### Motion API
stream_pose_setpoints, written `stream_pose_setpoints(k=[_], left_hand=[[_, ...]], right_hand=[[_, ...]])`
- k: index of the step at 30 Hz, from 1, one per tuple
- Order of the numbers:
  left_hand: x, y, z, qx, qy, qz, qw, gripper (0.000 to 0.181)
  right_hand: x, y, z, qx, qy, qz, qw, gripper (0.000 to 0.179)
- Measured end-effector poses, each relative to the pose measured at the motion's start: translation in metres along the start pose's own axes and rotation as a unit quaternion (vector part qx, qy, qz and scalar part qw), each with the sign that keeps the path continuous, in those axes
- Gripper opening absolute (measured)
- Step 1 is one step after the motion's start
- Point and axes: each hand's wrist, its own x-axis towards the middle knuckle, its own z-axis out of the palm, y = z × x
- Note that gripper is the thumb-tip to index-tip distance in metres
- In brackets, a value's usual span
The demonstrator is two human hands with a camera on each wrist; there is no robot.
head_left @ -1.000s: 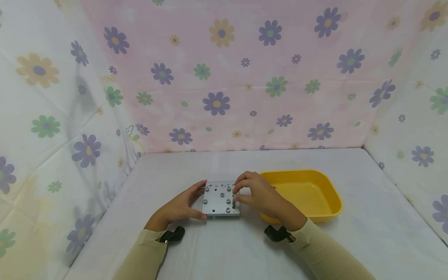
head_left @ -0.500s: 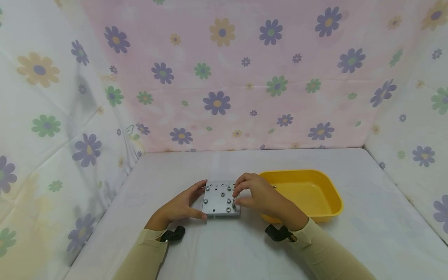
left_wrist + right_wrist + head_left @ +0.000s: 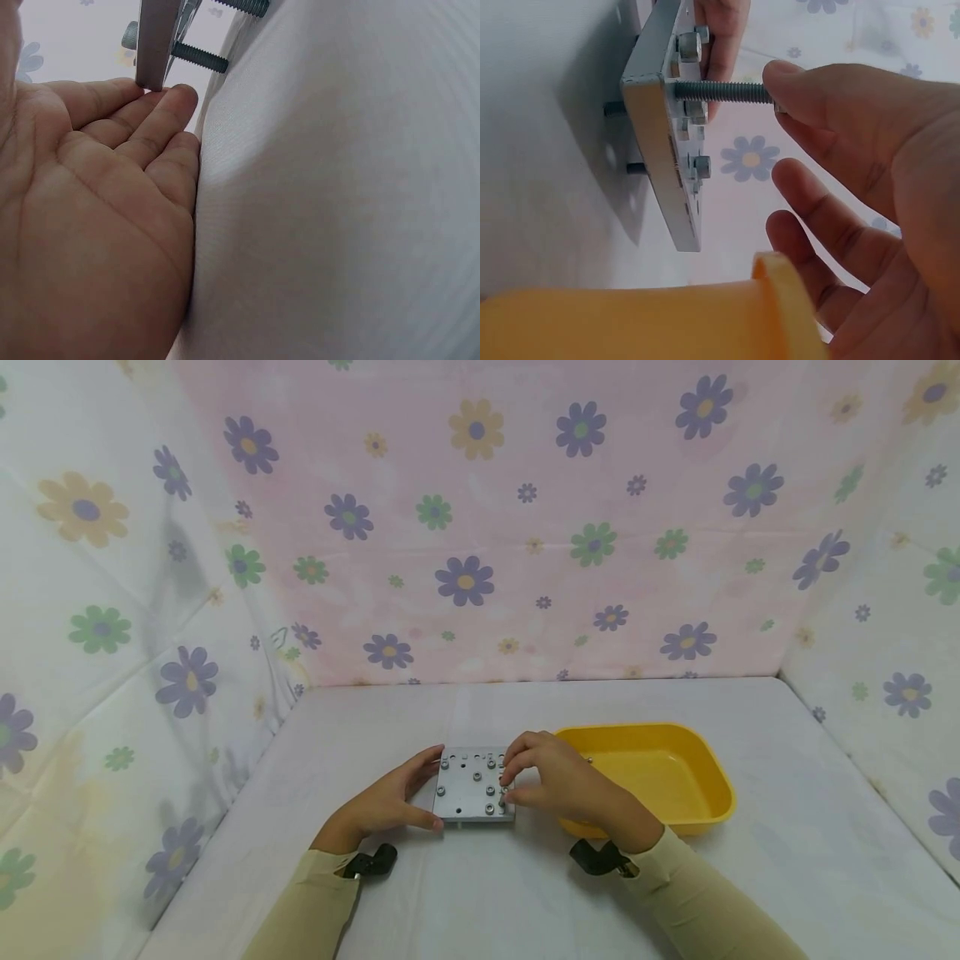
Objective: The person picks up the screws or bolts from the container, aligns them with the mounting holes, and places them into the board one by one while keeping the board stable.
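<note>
A silver metal plate [image 3: 468,797] with holes and several socket-head bolts lies raised off the white table. My left hand [image 3: 386,802] grips its left side, thumb at the near corner and fingers at the far one. In the left wrist view, straight fingertips touch the plate's edge, and a threaded bolt shank [image 3: 201,57] sticks out below it. My right hand [image 3: 566,781] pinches a long threaded bolt [image 3: 724,91] by its head between thumb and index finger. The bolt's tip meets the plate's top face near the right edge; the fingers mostly cover its head.
Just right of the plate stands a yellow plastic tray [image 3: 652,781], partly behind my right hand and wrist. A small metal piece [image 3: 589,761] shows at its left inner side. Floral cloth walls [image 3: 525,635] enclose the white table [image 3: 480,893] at the back and sides.
My right hand has shifted slightly toward me and to the right, and the pinched bolt with it. The left hand and the plate stay where they were.
</note>
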Motion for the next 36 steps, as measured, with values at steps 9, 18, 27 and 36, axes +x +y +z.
stream_pose_setpoints(k=[9,18,27,36], left_hand=[[0.0,-0.001,0.0,0.001,0.002,-0.003,1.0,0.127],[0.001,-0.003,-0.001,-0.004,-0.002,0.002,1.0,0.128],[-0.001,-0.001,-0.001,0.001,0.001,-0.008,1.0,0.127],[0.0,-0.002,-0.001,0.0,-0.001,-0.001,1.0,0.127]], right_hand=[[0.002,0.002,0.005,0.015,0.006,0.019,0.9997,0.007],[0.003,0.002,0.009,0.019,0.002,0.053,0.9984,0.008],[0.005,0.0,0.011,0.013,0.002,0.069,0.9975,0.009],[0.005,0.0,0.013,-0.001,0.005,0.074,0.9972,0.009]])
